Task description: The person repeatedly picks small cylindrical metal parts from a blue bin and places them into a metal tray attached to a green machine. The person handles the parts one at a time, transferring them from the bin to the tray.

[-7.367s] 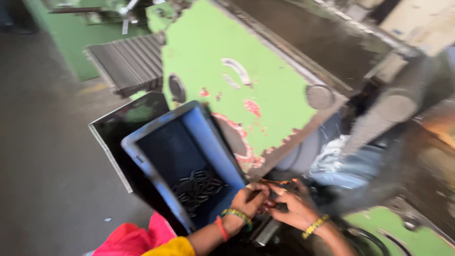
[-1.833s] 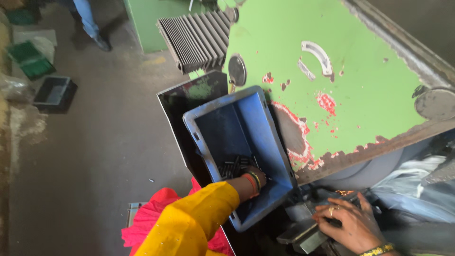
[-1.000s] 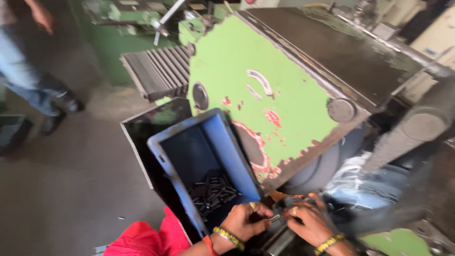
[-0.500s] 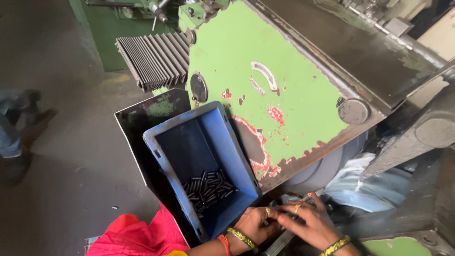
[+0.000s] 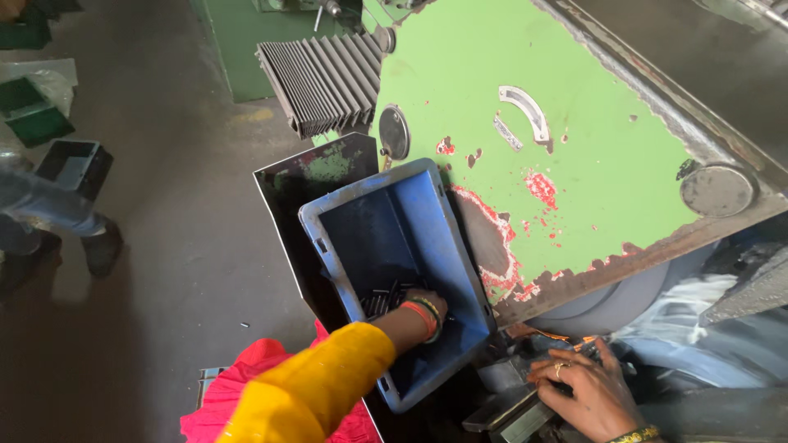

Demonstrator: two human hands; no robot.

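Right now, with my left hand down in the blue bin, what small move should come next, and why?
Probably close the left hand on a few of the small dark metal pins and lift out. It already sits among them in the blue bin, while the right hand waits at the metal fixture under the grinding wheel.

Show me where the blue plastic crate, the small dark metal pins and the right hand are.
blue plastic crate [image 5: 328,246]: head view, left wall.
small dark metal pins [image 5: 379,302]: head view, pile on crate floor.
right hand [image 5: 584,392]: head view, back of hand.
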